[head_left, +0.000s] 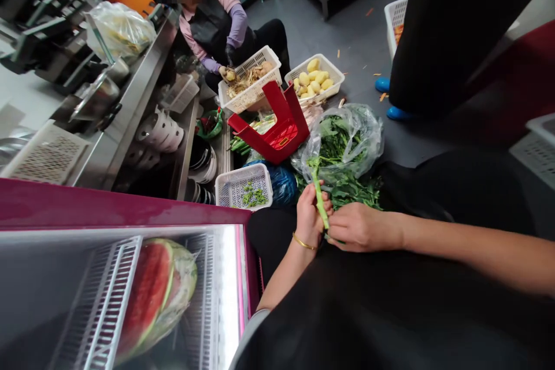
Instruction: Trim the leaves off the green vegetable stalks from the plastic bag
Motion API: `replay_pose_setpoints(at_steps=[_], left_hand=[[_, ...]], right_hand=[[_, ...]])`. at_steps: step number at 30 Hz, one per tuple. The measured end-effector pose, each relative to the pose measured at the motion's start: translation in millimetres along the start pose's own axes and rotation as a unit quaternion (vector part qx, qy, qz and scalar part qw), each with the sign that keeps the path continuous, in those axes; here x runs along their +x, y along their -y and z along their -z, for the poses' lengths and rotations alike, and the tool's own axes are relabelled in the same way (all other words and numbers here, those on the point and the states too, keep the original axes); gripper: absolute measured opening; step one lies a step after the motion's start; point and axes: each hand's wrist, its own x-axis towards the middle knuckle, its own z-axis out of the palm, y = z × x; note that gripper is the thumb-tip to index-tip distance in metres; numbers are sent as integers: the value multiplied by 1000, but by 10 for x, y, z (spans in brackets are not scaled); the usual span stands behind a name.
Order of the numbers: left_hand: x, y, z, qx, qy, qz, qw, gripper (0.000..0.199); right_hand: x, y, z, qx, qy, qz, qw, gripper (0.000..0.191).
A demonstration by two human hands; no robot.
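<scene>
Gripping green stem (319,199) above lap: L hand (309,213); R hand (356,227) curled at its lower end, grip unclear. Clear bag (373,130) w/ leafy greens (336,136) just beyond; white basket (229,187) w/ green bits (254,194) to L.

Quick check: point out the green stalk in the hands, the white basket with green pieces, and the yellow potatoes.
Green stalk (319,199), head view: middle of its length.
White basket (232,185), head view: bare mesh bottom.
Yellow potatoes (321,77), head view: a potato mid-pile.
</scene>
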Motion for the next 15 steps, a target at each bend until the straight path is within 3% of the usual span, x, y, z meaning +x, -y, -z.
replay_pose_setpoints(at_steps=[1,3,5,7,10,12,15], left_hand=[[-1,-35,23,-13,16,28,999,29],[-12,-88,50,-32,58,64,996,26],[-25,-100,42,-32,97,79,992,22],[-29,-74,7,-19,133,93,987,20],[-6,11,-65,19,146,76,986,23],[30,74,-103,41,106,41,993,24],[90,135,-126,48,23,-29,998,24]], right_hand=[[-62,-7,3,22,27,-21,999,31],[-117,-127,68,91,27,-150,984,34],[-65,-314,159,183,-22,-255,949,37],[42,-456,218,245,-80,-290,922,38],[126,-446,198,164,-154,-291,930,41],[73,-309,135,40,-168,-237,956,41],[-103,-124,82,-64,-76,-105,989,33]])
